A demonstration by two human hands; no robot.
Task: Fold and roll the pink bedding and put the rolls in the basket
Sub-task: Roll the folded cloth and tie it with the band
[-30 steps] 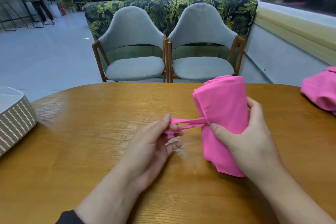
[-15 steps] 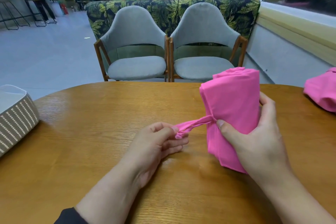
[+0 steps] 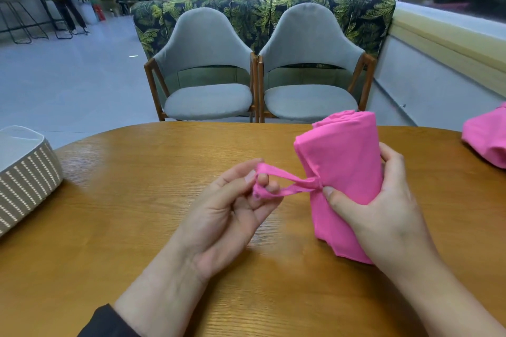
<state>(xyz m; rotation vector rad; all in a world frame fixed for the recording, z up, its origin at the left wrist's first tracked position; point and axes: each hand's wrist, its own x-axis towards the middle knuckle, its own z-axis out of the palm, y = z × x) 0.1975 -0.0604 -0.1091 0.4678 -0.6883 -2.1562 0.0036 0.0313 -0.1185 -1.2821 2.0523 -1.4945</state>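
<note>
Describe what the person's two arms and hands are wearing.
Both hands are bare: no gloves, rings or watch show. The left hand has a dark sleeve cuff partway up the forearm. The right hand and its forearm are bare to the frame edge, with no sleeve in view.

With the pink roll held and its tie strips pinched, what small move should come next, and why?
Probably cross and knot the tie strips. The right hand grips the pink roll above the wooden table, while the left hand pinches both strips, which hang untied, and the basket waits at the left.
</note>
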